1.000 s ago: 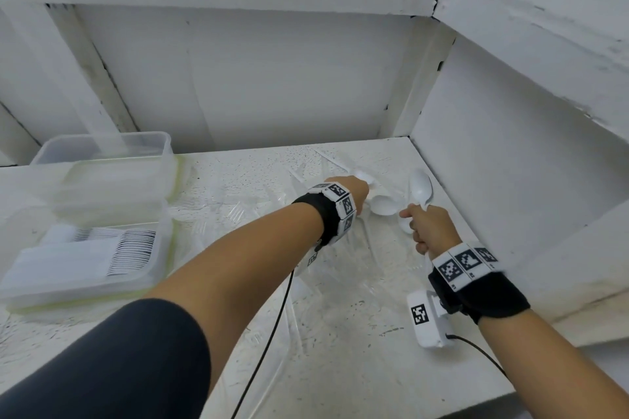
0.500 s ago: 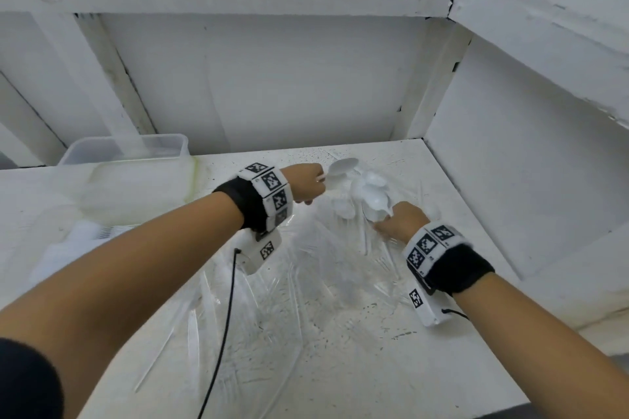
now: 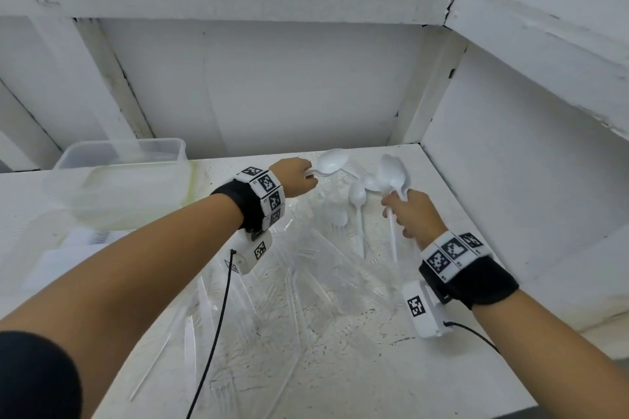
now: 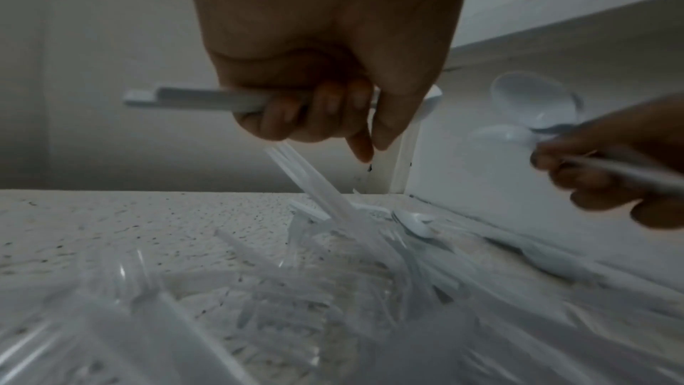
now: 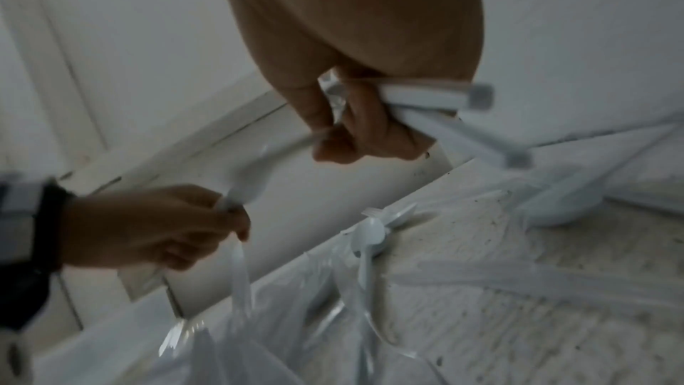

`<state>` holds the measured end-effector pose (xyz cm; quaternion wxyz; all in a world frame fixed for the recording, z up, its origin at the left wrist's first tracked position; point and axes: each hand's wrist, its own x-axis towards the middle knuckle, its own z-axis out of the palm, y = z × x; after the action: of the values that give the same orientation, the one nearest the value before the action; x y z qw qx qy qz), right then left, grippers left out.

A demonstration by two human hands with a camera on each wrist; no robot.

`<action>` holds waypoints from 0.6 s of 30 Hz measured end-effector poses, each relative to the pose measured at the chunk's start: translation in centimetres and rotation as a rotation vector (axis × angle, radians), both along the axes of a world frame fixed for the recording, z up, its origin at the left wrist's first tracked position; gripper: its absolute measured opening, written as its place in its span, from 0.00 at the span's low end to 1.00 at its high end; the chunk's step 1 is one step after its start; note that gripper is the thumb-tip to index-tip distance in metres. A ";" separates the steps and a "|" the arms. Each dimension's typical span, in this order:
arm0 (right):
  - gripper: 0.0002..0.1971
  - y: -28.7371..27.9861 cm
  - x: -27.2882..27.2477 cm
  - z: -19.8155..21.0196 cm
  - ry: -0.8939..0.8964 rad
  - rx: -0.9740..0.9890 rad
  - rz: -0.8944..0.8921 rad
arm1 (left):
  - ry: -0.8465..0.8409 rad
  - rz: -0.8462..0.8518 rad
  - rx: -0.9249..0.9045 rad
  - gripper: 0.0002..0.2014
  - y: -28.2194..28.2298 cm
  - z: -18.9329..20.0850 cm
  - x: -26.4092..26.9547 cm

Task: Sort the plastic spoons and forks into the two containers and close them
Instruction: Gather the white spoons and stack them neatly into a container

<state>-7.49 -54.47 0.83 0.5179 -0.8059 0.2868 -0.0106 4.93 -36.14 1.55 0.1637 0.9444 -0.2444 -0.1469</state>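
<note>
Both hands now hold white spoons lifted clear of the pile, where half a second ago the right hand was still down among the cutlery. The left hand has its fingers curled round a spoon handle, the bowl pointing toward the back wall, and the left wrist view shows a clear piece also dangling from those fingers. The right hand grips a small bunch of spoons, bowls up. More spoons and clear forks lie scattered on the worktop. The containers sit well apart at the far left, lids not yet closed. By my reading, gathering is well underway, and carrying these spoons over to a container comes next.
</note>
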 end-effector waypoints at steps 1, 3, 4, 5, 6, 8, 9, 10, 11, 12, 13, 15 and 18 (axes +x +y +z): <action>0.08 -0.2 0.0 0.2 -0.036 0.044 -0.044 | -0.017 -0.026 0.028 0.11 -0.4 -0.1 0.2; 0.08 -0.6 0.2 0.4 -0.057 0.115 -0.091 | -0.043 -0.068 0.093 0.10 -1.1 -0.2 0.5; 0.09 -0.8 0.2 0.4 -0.059 0.170 -0.108 | -0.054 -0.086 0.132 0.09 -1.5 -0.2 0.6; 0.09 -0.9 0.3 0.3 -0.053 0.239 -0.123 | -0.057 -0.104 0.171 0.08 -1.8 -0.3 0.8; 0.09 -1.0 0.3 0.2 -0.039 0.301 -0.132 | -0.051 -0.126 0.206 0.08 -2.1 -0.3 0.9; 0.09 -1.1 0.2 -0.2 0.004 0.350 -0.141 | -0.031 -0.170 0.265 0.09 -2.6 -0.6 1.2; 0.09 -1.3 0.2 -0.5 0.025 0.346 -0.140 | -0.027 -0.196 0.293 0.09 -2.7 -0.6 1.3; 0.08 -1.5 0.2 -0.8 0.041 0.334 -0.140 | -0.026 -0.225 0.319 0.10 -2.9 -0.7 1.4; 0.06 -1.7 0.2 -1.1 0.052 0.321 -0.140 | -0.031 -0.257 0.346 0.11 -3.0 -0.8 1.6; 0.05 -1.8 0.3 -1.3 0.062 0.307 -0.135 | -0.040 -0.281 0.374 0.12 -3.0 -0.9 1.6; 0.05 -1.9 0.4 -1.5 0.072 0.295 -0.123 | -0.057 -0.297 0.397 0.12 -3.1 -0.9 1.7; 0.05 -1.9 0.5 -1.8 0.099 0.274 -0.086 | -0.093 -0.314 0.413 0.13 -3.1 -0.9 1.7; 0.06 -1.4 0.9 -1.9 0.142 0.199 -0.019 | -0.109 -0.309 0.417 0.16 -2.9 -1.1 1.8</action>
<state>-6.54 -55.88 -1.04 0.5736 -0.7464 0.3302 0.0703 6.73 -39.02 0.49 -0.0722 0.9157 -0.3588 -0.1662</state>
